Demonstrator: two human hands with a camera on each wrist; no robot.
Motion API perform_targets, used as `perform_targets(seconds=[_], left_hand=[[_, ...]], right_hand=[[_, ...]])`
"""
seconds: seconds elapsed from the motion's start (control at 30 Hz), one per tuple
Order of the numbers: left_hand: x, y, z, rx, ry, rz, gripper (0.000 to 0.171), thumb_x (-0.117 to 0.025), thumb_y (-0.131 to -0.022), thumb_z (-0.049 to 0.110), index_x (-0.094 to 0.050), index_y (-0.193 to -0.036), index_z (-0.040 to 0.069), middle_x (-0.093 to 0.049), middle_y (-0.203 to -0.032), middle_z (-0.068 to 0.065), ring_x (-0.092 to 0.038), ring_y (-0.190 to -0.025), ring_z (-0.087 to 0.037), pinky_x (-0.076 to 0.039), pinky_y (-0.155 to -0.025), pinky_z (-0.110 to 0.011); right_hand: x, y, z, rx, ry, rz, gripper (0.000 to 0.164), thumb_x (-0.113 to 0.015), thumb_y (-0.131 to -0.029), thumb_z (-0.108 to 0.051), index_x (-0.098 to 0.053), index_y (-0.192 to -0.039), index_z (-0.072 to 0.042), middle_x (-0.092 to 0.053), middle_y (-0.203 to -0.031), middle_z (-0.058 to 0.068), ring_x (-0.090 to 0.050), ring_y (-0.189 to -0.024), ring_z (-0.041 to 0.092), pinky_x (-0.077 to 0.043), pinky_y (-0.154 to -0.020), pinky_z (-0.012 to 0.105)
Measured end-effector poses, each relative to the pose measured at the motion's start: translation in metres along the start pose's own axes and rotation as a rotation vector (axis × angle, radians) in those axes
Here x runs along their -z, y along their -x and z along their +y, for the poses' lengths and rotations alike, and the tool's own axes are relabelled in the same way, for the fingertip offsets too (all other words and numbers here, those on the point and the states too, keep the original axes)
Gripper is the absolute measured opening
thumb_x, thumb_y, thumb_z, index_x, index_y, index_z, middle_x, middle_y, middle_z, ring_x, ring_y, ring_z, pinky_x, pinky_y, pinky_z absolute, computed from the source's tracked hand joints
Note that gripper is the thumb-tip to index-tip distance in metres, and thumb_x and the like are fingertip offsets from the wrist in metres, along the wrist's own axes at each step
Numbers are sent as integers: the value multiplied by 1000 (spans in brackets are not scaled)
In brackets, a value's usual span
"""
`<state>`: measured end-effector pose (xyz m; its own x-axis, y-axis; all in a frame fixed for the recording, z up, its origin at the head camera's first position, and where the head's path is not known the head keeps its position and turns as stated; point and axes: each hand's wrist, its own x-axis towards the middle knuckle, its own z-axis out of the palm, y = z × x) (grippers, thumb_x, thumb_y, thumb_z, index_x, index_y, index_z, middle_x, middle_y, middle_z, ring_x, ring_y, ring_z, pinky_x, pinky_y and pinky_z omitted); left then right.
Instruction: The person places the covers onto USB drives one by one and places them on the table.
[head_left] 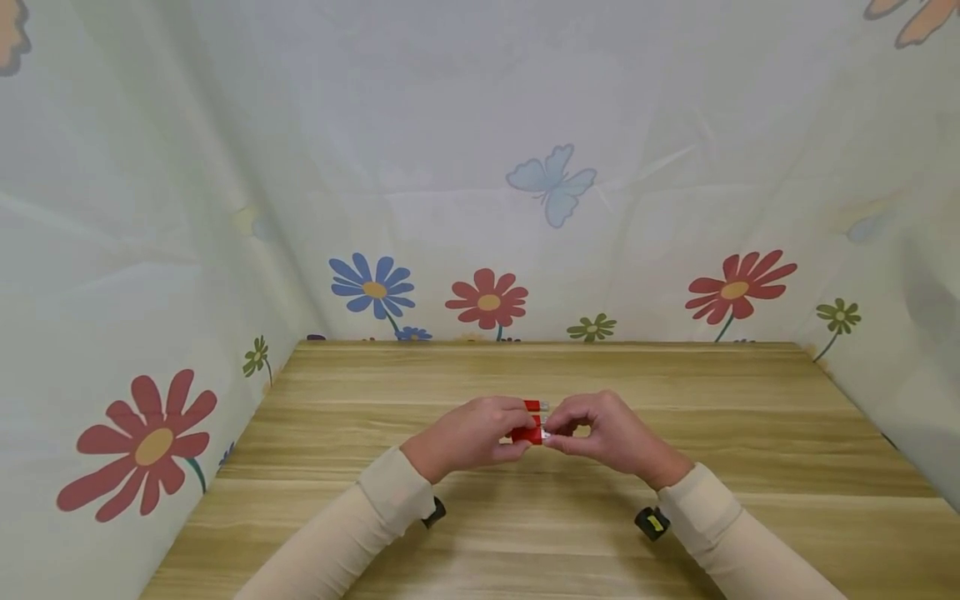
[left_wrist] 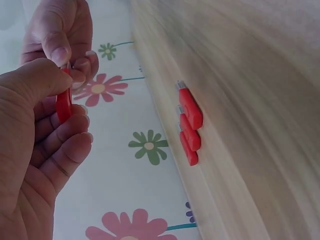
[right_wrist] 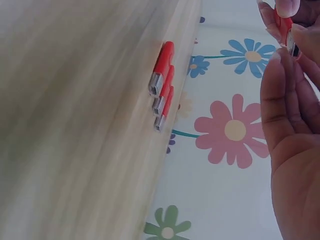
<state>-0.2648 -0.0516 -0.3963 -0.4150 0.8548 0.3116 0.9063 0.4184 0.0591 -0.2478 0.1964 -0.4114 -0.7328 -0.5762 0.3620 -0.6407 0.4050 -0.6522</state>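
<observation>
A red USB flash drive [left_wrist: 64, 102] with a metal plug is held up between both hands. My left hand [head_left: 480, 429] pinches its red body between thumb and fingers. At the plug end, the thumb and fingertips of my right hand [head_left: 609, 433] pinch the metal part and hide much of it. Three more red flash drives [left_wrist: 191, 114] lie side by side in a row on the wooden table, their metal plugs all pointing the same way. In the right wrist view, this row [right_wrist: 163, 62] appears beyond the right hand [right_wrist: 295, 115], apart from it.
The wood-grain table [head_left: 375, 375] reaches back to a pale fabric backdrop [head_left: 420, 192] printed with flowers and a butterfly. More of this cloth hangs at the left and right sides. A dark wrist device [head_left: 652, 523] sits under the right sleeve cuff.
</observation>
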Motion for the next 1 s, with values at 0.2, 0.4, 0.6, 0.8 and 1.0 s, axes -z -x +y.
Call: perform_targets(seconds=[0.2,0.4,0.6,0.8,1.0], left_hand=[[-1,-9,-7,81,16,16,28,-82,-88,25,-75,-112,13,-70,-101,3,-66,-85,-6,-56,-83,-15],[-3,-19,-19,159,35,24,28,-82,-88,24,-75,-113,13,-71,-102,2,-69,-88,-9,-57,-85,-17],[-8,-30,-34,223,58,16,24,-81,-90,21,-74,-111,13,-71,-102,2,-66,-90,-10,-57,-86,-19],[-17,-44,-54,290,107,-17,18,-77,-92,18,-74,-109,12,-69,-100,1,-62,-87,-11,-56,-82,-19],[-32,-57,-75,334,125,-59,14,-76,-93,20,-74,-106,14,-66,-99,2,-59,-87,-10,-54,-79,-18]], right_hand=[[6,-12,-1,-8,103,23,24,-85,-85,-20,-77,-107,-24,-74,-95,-11,-66,-79,5,-60,-75,27],[11,-27,5,-22,167,37,19,-84,-86,-17,-79,-104,-21,-75,-92,-12,-66,-77,3,-60,-74,28],[17,-41,18,-46,187,26,16,-82,-87,-15,-80,-103,-16,-76,-91,-8,-68,-77,3,-60,-74,27],[19,-56,33,-81,220,18,14,-82,-87,-16,-80,-101,-13,-75,-89,-6,-66,-75,5,-57,-70,22],[17,-67,52,-125,221,22,12,-82,-86,-13,-79,-97,-9,-75,-89,0,-67,-74,10,-57,-68,24]])
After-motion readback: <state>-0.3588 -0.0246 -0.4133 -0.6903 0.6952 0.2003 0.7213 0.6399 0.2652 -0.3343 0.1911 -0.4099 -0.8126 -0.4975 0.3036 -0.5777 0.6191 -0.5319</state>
